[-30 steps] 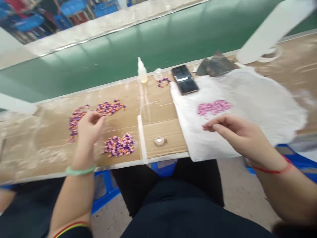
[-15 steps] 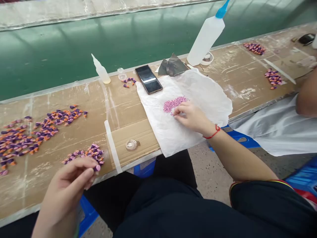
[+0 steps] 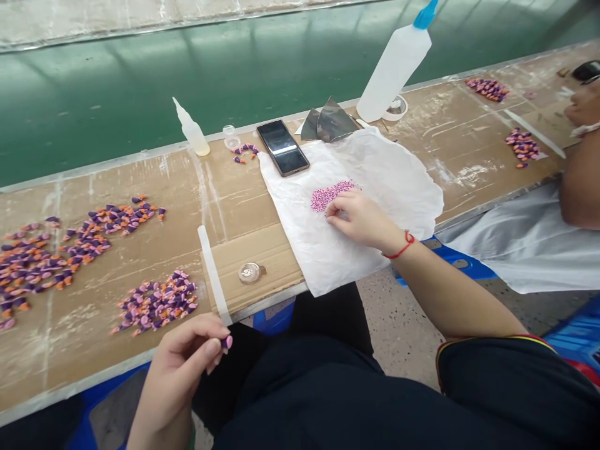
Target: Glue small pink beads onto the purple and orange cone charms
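While the left hand (image 3: 180, 375) pinches a small purple piece (image 3: 227, 342) between thumb and fingertips, just off the near edge of the desk (image 3: 244, 212), the right hand (image 3: 359, 219) rests curled on a white paper sheet (image 3: 394, 187). Its fingertips (image 3: 329, 212) touch the edge of a patch of fine pink beads (image 3: 330, 195), and whether they have hold of any beads cannot be told.

From the left, two long drifts of teardrop pieces (image 3: 28, 269) (image 3: 107, 222), purple with orange or pink ends, lie on the cardboard-covered desk, with a denser heap (image 3: 157, 303) of the same pieces nearer the person. Farther back stand a small dropper bottle (image 3: 192, 128) holding pale liquid and a clear cup (image 3: 230, 136), beside a short curve of pieces (image 3: 244, 152). A white strip (image 3: 213, 275) and a round clear lid (image 3: 249, 272) lie on the cardboard near the paper. A phone (image 3: 282, 147) lies just beyond the paper, by two folded metal sheets (image 3: 330, 122). Toward the right are a large bottle (image 3: 394, 65) with a blue tip, a tape roll (image 3: 396, 107), and two more heaps (image 3: 487, 89) (image 3: 522, 147). Another person's arm (image 3: 581, 187) shows at the right edge.
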Available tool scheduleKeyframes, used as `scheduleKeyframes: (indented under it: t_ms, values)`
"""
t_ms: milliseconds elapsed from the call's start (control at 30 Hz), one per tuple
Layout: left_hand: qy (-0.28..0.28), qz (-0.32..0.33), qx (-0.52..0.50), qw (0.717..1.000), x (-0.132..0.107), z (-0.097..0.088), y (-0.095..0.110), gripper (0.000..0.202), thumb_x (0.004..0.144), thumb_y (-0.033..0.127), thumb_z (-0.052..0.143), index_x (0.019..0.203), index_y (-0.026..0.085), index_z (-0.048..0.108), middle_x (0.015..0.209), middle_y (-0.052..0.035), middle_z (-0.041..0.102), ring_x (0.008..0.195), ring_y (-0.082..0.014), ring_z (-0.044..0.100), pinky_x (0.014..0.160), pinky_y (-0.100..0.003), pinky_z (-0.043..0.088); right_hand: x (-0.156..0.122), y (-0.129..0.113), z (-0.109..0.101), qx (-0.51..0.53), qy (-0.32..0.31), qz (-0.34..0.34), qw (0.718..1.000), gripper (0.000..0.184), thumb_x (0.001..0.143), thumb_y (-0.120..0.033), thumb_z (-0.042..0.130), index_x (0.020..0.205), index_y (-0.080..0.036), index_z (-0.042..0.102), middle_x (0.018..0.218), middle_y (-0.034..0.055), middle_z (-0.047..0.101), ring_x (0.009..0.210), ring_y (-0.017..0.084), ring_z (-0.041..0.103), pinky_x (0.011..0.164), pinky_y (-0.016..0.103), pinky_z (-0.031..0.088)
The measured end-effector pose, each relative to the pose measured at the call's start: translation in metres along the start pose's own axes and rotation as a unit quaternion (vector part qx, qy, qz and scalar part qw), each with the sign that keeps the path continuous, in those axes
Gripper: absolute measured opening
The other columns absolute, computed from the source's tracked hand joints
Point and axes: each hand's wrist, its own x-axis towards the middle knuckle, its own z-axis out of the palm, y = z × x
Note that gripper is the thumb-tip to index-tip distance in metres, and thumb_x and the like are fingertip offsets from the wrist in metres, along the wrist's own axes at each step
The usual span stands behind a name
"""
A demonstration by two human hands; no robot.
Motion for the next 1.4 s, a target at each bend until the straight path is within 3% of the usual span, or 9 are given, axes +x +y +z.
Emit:
scheduleKeyframes:
  t_ms: [200,400,533,600,700,900,1233,1400]
  values:
    - [0.004,-0.002,0.040,0.999,0.001,0.015,-0.002,0.019,0.083,0.038,0.074,0.075,0.021,0.077,0.066,-0.0063,0.065,0.049,-0.0131,0.054,0.042,-0.021,0.043,0.001,-0.003,0.007,-0.069,-0.014,-0.019,0.997,0.015,0.085,-0.015,0.049,0.073,-0.019,0.057,0.082,0.0124,0.060,0.087,0.028,0.049,0.082,0.043,0.039]
    - [-0.022,0.054,0.129,0.990,0.014,0.045,0.010,0.019,0.086,0.033,0.067,0.075,0.021,0.075,0.064,-0.0047,0.067,0.049,-0.0138,0.054,0.043,-0.024,0.042,-0.002,-0.013,0.007,-0.092,-0.024,-0.031,0.995,0.015,0.087,-0.013,0.044,0.076,-0.019,0.053,0.084,0.0143,0.057,0.086,0.029,0.045,0.080,0.044,0.036]
    - [-0.029,0.098,0.175,0.979,0.034,0.071,0.025,0.017,0.086,0.027,0.064,0.073,0.021,0.074,0.066,-0.0040,0.070,0.058,-0.0167,0.062,0.052,-0.025,0.049,-0.011,-0.041,-0.010,0.016,-0.067,-0.090,0.994,0.015,0.093,-0.016,0.042,0.079,-0.021,0.045,0.084,0.0092,0.056,0.082,0.024,0.048,0.078,0.038,0.039]
    - [-0.040,0.111,0.183,0.976,0.046,0.081,0.031,0.016,0.085,0.025,0.064,0.073,0.020,0.072,0.068,-0.0037,0.071,0.061,-0.0172,0.064,0.054,-0.026,0.050,-0.015,-0.061,-0.022,0.102,-0.103,-0.131,0.981,0.016,0.096,-0.019,0.042,0.081,-0.022,0.043,0.084,0.0067,0.054,0.082,0.022,0.048,0.077,0.036,0.040]
    - [-0.054,0.115,0.188,0.974,0.058,0.092,0.036,0.016,0.085,0.024,0.062,0.073,0.019,0.071,0.067,-0.0029,0.070,0.061,-0.0166,0.063,0.054,-0.025,0.049,-0.018,-0.086,-0.036,0.153,-0.138,-0.166,0.964,0.015,0.097,-0.019,0.042,0.083,-0.022,0.044,0.085,0.0062,0.054,0.082,0.021,0.048,0.076,0.035,0.040]
    - [-0.062,0.118,0.167,0.977,0.056,0.097,0.034,0.015,0.086,0.024,0.062,0.075,0.018,0.069,0.069,-0.0032,0.069,0.063,-0.0166,0.063,0.055,-0.025,0.049,-0.019,-0.113,-0.046,0.119,-0.157,-0.210,0.958,0.017,0.092,-0.012,0.041,0.080,-0.022,0.049,0.083,0.0085,0.054,0.083,0.023,0.047,0.073,0.037,0.040]
    - [-0.066,0.132,0.153,0.977,0.043,0.100,0.038,0.017,0.088,0.023,0.061,0.076,0.014,0.068,0.068,-0.0042,0.068,0.063,-0.0145,0.059,0.056,-0.023,0.046,-0.030,-0.131,-0.052,-0.075,-0.073,-0.305,0.946,0.022,0.081,0.002,0.044,0.075,-0.016,0.055,0.076,0.0095,0.054,0.076,0.023,0.044,0.070,0.037,0.040]
    - [-0.056,0.138,0.151,0.977,0.039,0.103,0.038,0.018,0.086,0.022,0.060,0.071,0.014,0.066,0.063,-0.0032,0.065,0.059,-0.0130,0.056,0.054,-0.023,0.044,-0.036,-0.131,-0.051,-0.035,-0.042,-0.297,0.953,0.022,0.085,0.000,0.043,0.076,-0.015,0.055,0.077,0.0097,0.056,0.075,0.022,0.044,0.069,0.035,0.040]
